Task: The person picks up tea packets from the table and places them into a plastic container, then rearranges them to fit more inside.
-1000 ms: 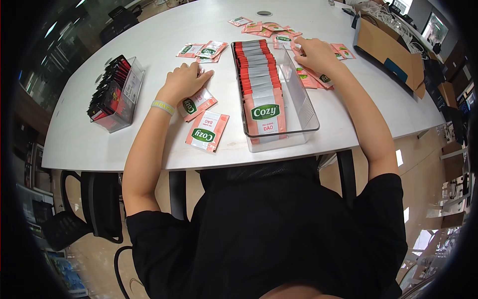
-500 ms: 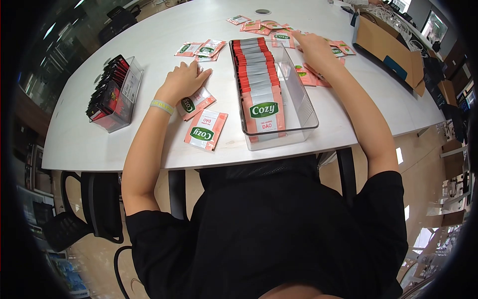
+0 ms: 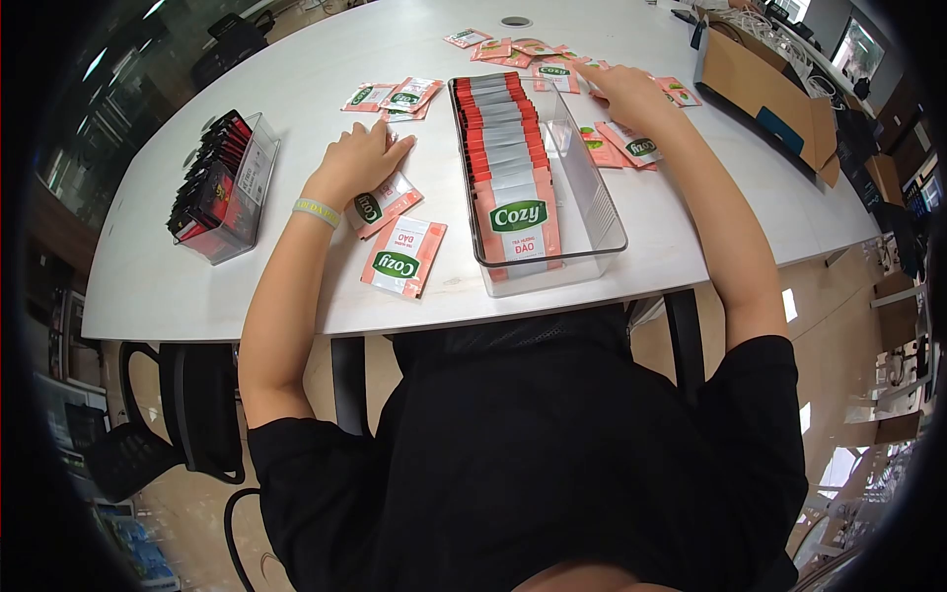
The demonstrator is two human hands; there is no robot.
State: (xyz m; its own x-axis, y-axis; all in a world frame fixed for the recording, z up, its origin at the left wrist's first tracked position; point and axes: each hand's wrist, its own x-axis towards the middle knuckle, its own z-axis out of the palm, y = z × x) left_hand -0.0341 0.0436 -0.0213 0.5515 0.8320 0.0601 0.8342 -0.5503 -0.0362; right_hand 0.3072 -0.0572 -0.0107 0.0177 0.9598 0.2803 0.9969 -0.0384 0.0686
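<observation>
My left hand rests low over the table, thumb apart from the fingers, close to a pink-and-white Cozy tea sachet partly under it. Another Cozy sachet lies nearer the table edge. Between my hands stands a clear plastic bin with an upright row of sachets along its left side. Beyond the bin's right side, my right hand reaches over a spread of loose sachets, index finger stretched to them. Its other fingertips are hidden. A labelled sachet lies below that hand.
A second clear bin with dark sachets stands at the left. A small pile of sachets lies beyond my left hand. An open cardboard box sits at the right, with cables behind it.
My right hand has shifted slightly away from me, and the green label of a sachet beneath it now shows. My left hand stays nearly in place. The whole view has moved slightly.
</observation>
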